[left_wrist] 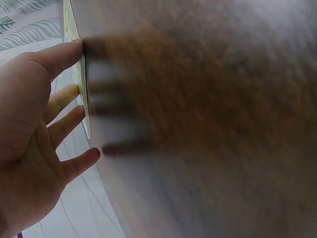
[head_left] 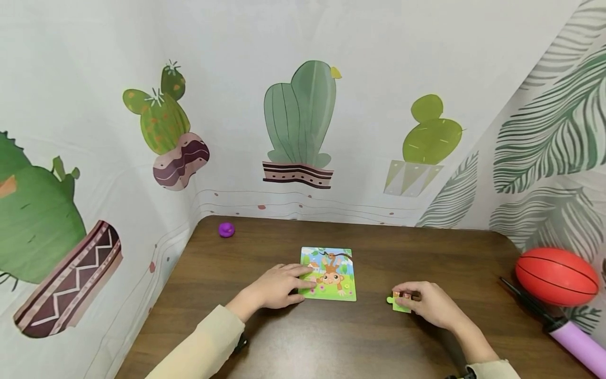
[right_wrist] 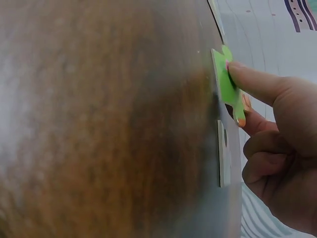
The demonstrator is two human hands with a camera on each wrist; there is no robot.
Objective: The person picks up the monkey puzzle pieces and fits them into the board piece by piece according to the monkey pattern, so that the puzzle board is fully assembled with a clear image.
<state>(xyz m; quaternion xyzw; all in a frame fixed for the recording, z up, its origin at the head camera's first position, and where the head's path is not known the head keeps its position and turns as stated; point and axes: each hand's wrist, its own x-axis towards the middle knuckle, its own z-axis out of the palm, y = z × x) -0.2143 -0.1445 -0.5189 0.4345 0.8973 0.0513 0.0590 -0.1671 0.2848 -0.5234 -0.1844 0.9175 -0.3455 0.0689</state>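
A square jigsaw puzzle with a monkey hanging from a branch lies flat on the table. My left hand rests at its left side, the fingers spread and fairly straight, with fingertips over the edge. In the left wrist view, the thumb and fingers of my left hand touch the rim of the puzzle. To the right, my right hand pinches a green puzzle piece between thumb and index finger. The right wrist view shows that puzzle piece tilted; another flat piece lies beyond it.
A small purple object sits at the table's back left corner. On the right are a red ball and a pump with a lilac barrel. Behind the brown wooden table hangs a cactus-printed cloth.
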